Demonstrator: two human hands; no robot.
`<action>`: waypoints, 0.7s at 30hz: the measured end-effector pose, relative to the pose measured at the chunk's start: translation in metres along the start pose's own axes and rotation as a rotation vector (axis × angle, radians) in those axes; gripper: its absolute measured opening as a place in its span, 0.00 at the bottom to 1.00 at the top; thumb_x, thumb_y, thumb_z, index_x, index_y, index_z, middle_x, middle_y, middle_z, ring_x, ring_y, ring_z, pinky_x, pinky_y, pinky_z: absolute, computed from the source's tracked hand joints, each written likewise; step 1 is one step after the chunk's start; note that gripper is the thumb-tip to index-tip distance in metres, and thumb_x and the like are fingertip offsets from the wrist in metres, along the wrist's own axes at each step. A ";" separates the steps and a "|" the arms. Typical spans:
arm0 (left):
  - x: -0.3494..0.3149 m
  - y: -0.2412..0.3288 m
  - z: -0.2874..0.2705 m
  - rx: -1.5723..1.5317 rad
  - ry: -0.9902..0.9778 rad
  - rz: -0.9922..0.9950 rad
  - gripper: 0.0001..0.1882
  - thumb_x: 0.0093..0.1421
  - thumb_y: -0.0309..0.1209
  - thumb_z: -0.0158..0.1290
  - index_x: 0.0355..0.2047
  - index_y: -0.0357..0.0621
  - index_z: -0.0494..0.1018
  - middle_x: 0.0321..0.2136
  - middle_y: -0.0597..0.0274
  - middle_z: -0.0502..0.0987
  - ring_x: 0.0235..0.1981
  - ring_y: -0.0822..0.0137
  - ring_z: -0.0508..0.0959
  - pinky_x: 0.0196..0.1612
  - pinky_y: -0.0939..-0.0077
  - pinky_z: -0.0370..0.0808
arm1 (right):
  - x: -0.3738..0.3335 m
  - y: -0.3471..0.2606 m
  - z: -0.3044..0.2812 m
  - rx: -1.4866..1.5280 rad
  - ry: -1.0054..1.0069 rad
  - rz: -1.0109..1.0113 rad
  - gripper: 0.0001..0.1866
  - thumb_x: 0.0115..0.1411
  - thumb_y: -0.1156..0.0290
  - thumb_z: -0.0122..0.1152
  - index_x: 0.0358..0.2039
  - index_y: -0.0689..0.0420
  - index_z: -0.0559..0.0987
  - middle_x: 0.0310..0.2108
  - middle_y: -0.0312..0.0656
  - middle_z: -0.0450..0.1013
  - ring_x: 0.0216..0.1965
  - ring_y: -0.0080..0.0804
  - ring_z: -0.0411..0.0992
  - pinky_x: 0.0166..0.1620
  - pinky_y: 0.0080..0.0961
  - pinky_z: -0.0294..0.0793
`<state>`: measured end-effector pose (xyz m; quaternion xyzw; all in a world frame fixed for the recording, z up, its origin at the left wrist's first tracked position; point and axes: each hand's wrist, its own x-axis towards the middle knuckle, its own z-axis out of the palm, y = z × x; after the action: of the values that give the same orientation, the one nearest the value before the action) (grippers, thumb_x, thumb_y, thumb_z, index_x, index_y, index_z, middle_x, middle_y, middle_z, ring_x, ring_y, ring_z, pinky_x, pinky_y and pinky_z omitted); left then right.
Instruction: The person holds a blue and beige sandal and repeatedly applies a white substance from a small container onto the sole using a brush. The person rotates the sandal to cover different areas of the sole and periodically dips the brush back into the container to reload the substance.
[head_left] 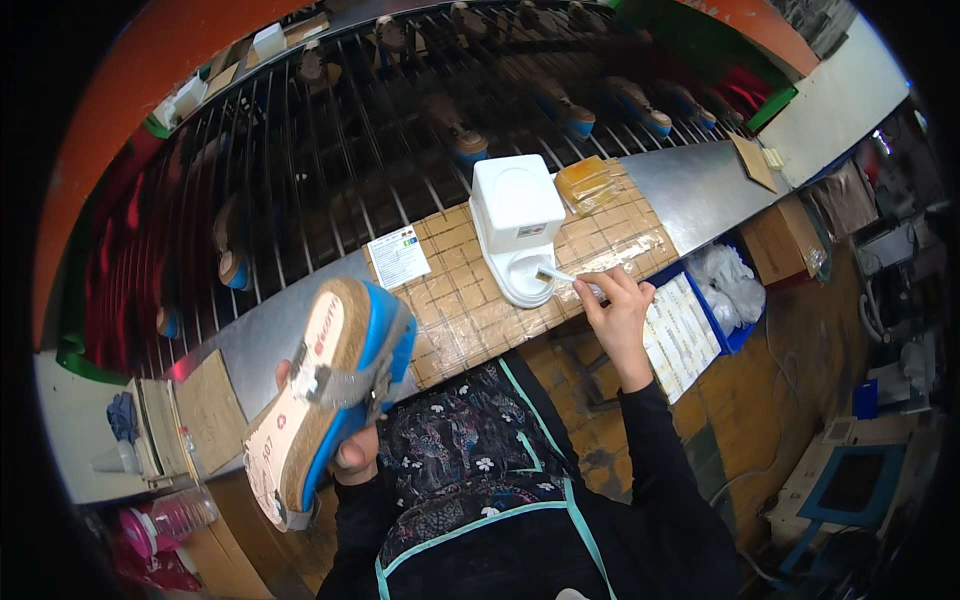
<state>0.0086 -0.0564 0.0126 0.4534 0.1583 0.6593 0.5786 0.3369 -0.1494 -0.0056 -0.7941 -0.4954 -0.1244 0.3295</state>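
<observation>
At the left, my left hand [357, 455] grips a sandal [322, 400] from beneath and holds it up, tilted. The sandal has a pale footbed, a cork-brown edge, a bright blue side and a grey strap. Most of the left fingers are hidden behind it. In my right hand [622, 315] a thin brush with a white handle [566, 278] is pinched. Its tip reaches into the round cup at the foot of a white plastic dispenser [515, 200]. What liquid the cup holds, I cannot tell.
A cardboard sheet [450, 310] under the dispenser bears a white label card [398, 257] and an amber block [586, 184]. Behind runs a barred rack [380, 150] with several sandals. A blue bin [738, 340] with crumpled plastic stands at right, a cardboard piece [210, 405] at left.
</observation>
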 end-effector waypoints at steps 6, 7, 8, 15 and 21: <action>0.004 0.002 -0.003 0.423 0.080 0.121 0.66 0.41 0.63 0.66 0.66 0.34 0.45 0.62 0.45 0.57 0.63 0.53 0.61 0.64 0.55 0.63 | 0.010 -0.008 0.017 -0.171 0.108 -0.235 0.04 0.51 0.64 0.69 0.28 0.45 0.84 0.25 0.31 0.71 0.28 0.30 0.67 0.40 0.32 0.53; 0.004 0.002 -0.003 0.435 0.089 0.125 0.66 0.41 0.63 0.66 0.66 0.34 0.45 0.62 0.46 0.57 0.63 0.53 0.61 0.64 0.56 0.63 | 0.009 -0.009 0.016 -0.191 0.099 -0.248 0.03 0.51 0.64 0.69 0.27 0.46 0.83 0.24 0.31 0.71 0.27 0.30 0.67 0.40 0.32 0.53; 0.004 0.001 -0.004 0.425 0.098 0.131 0.66 0.41 0.63 0.66 0.66 0.34 0.45 0.62 0.46 0.57 0.63 0.54 0.61 0.64 0.56 0.63 | 0.009 -0.010 0.015 -0.206 0.087 -0.266 0.03 0.51 0.65 0.69 0.27 0.46 0.83 0.24 0.32 0.71 0.27 0.31 0.67 0.41 0.32 0.54; 0.005 0.005 -0.019 0.622 0.018 0.177 0.57 0.46 0.56 0.64 0.66 0.40 0.49 0.61 0.45 0.59 0.60 0.52 0.66 0.62 0.56 0.66 | 0.004 0.003 0.012 0.249 -0.204 0.275 0.09 0.59 0.64 0.63 0.26 0.54 0.83 0.18 0.40 0.70 0.20 0.28 0.65 0.33 0.27 0.56; -0.006 -0.010 -0.031 -0.051 -0.069 -0.314 0.43 0.54 0.46 0.59 0.64 0.41 0.54 0.61 0.41 0.61 0.57 0.52 0.70 0.57 0.59 0.73 | -0.002 0.021 0.020 0.897 -0.475 0.582 0.13 0.64 0.64 0.58 0.30 0.61 0.80 0.19 0.30 0.69 0.24 0.14 0.64 0.29 0.16 0.61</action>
<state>-0.0100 -0.0490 -0.0137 0.4307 0.1904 0.5487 0.6908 0.3520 -0.1443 -0.0298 -0.6866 -0.3212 0.3747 0.5338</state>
